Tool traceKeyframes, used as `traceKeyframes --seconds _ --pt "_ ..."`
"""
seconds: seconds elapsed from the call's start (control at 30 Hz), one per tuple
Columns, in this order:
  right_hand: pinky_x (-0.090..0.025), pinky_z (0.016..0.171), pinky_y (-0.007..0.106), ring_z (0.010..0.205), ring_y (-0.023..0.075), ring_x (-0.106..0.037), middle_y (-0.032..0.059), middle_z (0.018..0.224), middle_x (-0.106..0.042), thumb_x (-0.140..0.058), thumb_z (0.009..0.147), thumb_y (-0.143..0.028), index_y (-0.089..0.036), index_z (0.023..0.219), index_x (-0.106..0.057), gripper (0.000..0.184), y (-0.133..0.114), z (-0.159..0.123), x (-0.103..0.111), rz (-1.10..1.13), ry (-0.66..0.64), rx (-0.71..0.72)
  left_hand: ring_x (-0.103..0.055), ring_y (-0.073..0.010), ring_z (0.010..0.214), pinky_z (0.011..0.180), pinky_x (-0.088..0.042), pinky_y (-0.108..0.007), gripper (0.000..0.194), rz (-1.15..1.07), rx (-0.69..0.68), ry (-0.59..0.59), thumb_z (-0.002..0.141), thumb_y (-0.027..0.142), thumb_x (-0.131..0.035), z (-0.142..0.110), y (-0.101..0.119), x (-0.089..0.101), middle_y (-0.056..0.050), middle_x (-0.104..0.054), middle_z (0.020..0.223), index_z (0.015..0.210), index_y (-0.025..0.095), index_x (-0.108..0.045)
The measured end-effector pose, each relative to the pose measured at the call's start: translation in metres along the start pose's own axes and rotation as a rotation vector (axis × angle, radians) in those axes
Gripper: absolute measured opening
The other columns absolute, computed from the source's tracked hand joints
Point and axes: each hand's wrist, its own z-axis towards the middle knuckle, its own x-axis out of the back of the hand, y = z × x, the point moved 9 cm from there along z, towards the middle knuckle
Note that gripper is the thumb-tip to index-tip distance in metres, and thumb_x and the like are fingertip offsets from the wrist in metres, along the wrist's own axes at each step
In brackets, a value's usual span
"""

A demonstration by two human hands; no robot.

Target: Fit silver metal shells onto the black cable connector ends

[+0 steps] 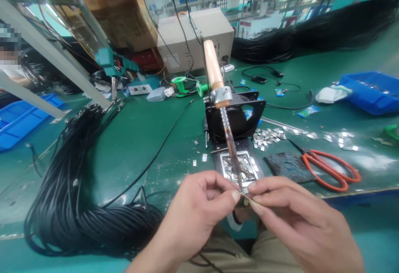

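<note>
My left hand is closed in a pinch just below the tip of a wooden-handled soldering iron, which is clamped pointing down. What its fingertips grip is mostly covered. My right hand is also pinched, close beside the left fingertips. A thin wire runs from its thumb and fingers toward the left thumb. Between the two hands, right at the iron's tip, shows a tiny metal connector piece. Behind them, a metal tray holds many small metal connectors.
A bundle of black cables lies on the left. A black fan frame stands behind the iron. Orange-handled scissors rest by a dark pad. Loose connectors are scattered near a blue bin. Another person is partly visible far left.
</note>
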Motion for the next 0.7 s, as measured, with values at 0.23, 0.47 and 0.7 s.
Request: traceKeyframes --seconds 0.23,0.47,0.7 --pt "-0.058 0.082 0.007 0.090 0.0060 -0.076 -0.0054 0.104 -0.078 -0.072 0.094 -0.013 -0.030 0.093 -0.076 0.017 0.0024 -0.0009 -0.0012 0.010 0.001 -0.009 -0.053 -0.0083 0.059 0.057 -0.036 -0.019 0.010 0.009 -0.009 0.009 0.084 0.024 -0.079 0.0016 0.0009 0.0031 0.002 -0.072 0.070 0.083 0.015 -0.074" --pt "-0.059 0.081 0.009 0.089 0.0072 -0.075 -0.0042 0.103 -0.078 -0.071 0.094 -0.012 -0.029 0.092 -0.075 0.018 0.0020 0.0006 -0.0015 0.026 0.017 -0.013 -0.053 -0.0080 0.058 0.055 -0.037 -0.018 0.009 0.019 -0.014 0.023 0.083 0.022 -0.081 0.0015 0.0017 0.0051 0.003 -0.072 0.070 0.082 0.016 -0.075" --pt "-0.058 0.081 0.008 0.088 0.0060 -0.075 -0.0050 0.102 -0.077 -0.071 0.094 -0.012 -0.028 0.091 -0.075 0.018 -0.0002 0.0030 -0.0012 0.021 0.024 -0.006 -0.049 -0.0069 0.055 0.053 -0.034 -0.017 0.007 0.017 -0.032 0.018 0.083 0.021 -0.080 0.0016 0.0057 0.0050 0.005 -0.069 0.067 0.081 0.017 -0.075"
